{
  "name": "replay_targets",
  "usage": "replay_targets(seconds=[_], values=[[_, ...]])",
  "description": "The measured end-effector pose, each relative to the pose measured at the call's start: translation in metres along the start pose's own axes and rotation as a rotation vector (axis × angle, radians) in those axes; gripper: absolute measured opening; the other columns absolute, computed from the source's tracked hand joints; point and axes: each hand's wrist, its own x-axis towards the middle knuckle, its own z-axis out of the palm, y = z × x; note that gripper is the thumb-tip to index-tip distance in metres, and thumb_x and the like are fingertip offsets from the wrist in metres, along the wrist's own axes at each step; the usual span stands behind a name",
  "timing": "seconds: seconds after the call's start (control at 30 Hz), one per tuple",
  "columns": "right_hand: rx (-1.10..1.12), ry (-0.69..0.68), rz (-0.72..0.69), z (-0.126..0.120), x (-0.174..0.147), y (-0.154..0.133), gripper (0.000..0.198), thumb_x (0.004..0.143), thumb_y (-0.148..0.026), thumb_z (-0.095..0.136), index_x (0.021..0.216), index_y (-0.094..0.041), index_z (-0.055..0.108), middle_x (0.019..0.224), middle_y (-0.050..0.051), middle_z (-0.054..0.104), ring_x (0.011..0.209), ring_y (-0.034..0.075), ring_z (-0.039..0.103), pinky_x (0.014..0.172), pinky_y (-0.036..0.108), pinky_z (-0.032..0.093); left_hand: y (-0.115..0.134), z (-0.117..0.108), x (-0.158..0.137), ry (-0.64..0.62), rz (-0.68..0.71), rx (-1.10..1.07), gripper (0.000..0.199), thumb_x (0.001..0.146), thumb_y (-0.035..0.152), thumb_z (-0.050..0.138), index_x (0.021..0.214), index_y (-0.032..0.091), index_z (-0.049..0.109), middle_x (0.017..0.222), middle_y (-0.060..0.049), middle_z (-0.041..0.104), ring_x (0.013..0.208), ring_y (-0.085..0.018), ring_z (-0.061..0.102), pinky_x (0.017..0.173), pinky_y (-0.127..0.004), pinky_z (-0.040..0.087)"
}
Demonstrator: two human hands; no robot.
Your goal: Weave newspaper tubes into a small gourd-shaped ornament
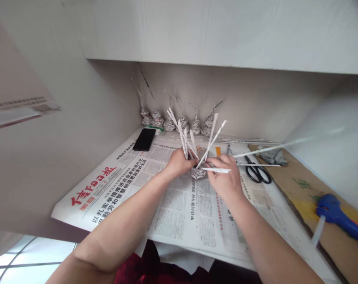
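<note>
A small, round woven piece (198, 173) of rolled newspaper rests on the newspaper sheet (174, 205) in front of me, with several stiff paper strips (213, 142) sticking up and outward from it. My left hand (179, 161) closes on its left rim, thumb at the opening and the other fingers mostly hidden behind. On the right side, my right hand (226, 173) has its fingers bent around a long paper strip (264, 150) that runs off to the right, blurred towards its far end. Another strip (219, 170) crosses in front of the right fingers.
Behind, several woven gourd shapes (157, 119) line the wall, with a black phone (144, 139) before them. Thin paper rolls (244, 140) lie along the back. At right are black-handled scissors (257, 173), a cardboard sheet (294, 197) and a blue glue gun (340, 217). A panel (220, 35) overhangs the table.
</note>
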Motion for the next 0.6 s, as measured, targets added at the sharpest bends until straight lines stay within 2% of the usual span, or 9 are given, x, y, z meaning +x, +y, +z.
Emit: replay_targets(seconds=[0.13, 0.27, 0.43, 0.5, 0.6], values=[[-0.118, -0.021, 0.035, -0.002, 0.002, -0.003, 0.008, 0.078, -0.024, 0.063, 0.079, -0.021, 0.070, 0.086, 0.008, 0.067, 0.092, 0.029, 0.055, 0.081, 0.041, 0.040, -0.001, 0.001, 0.000, 0.013, -0.012, 0.042, 0.017, 0.068, 0.029, 0.070, 0.075, 0.013, 0.071, 0.070, -0.003, 0.070, 0.068, -0.018, 0.065, 0.058, -0.023, 0.044], [0.057, -0.161, 0.201, 0.002, 0.002, 0.000, 0.006, 0.077, -0.024, 0.062, 0.080, -0.022, 0.066, 0.082, 0.003, 0.071, 0.081, 0.023, 0.061, 0.075, 0.034, 0.041, -0.002, 0.002, 0.000, 0.016, 0.017, 0.012, 0.014, 0.068, 0.025, 0.070, 0.076, 0.013, 0.071, 0.074, -0.004, 0.072, 0.074, -0.020, 0.066, 0.064, -0.024, 0.048], [0.223, -0.277, 0.422, 0.002, 0.004, 0.004, 0.022, 0.084, -0.043, 0.054, 0.083, -0.025, 0.067, 0.082, 0.001, 0.073, 0.076, 0.020, 0.064, 0.065, 0.029, 0.040, -0.003, 0.003, 0.000, 0.004, 0.013, -0.048, 0.013, 0.068, 0.023, 0.070, 0.076, 0.013, 0.071, 0.077, -0.005, 0.073, 0.075, -0.020, 0.067, 0.067, -0.025, 0.051], [0.246, -0.314, 0.488, 0.000, 0.006, 0.005, 0.027, 0.086, -0.046, 0.050, 0.083, -0.025, 0.067, 0.082, 0.002, 0.073, 0.077, 0.020, 0.065, 0.064, 0.028, 0.040, -0.004, 0.003, 0.001, -0.005, 0.015, -0.063, 0.013, 0.069, 0.023, 0.070, 0.078, 0.013, 0.072, 0.079, -0.006, 0.074, 0.076, -0.020, 0.068, 0.068, -0.026, 0.051], [0.211, -0.344, 0.515, -0.002, 0.010, 0.010, 0.031, 0.089, -0.042, 0.044, 0.084, -0.023, 0.068, 0.085, 0.006, 0.073, 0.082, 0.022, 0.065, 0.066, 0.030, 0.040, -0.006, 0.005, 0.002, -0.001, 0.021, -0.093, 0.014, 0.067, 0.022, 0.071, 0.079, 0.014, 0.072, 0.079, -0.005, 0.074, 0.078, -0.021, 0.068, 0.071, -0.026, 0.053]])
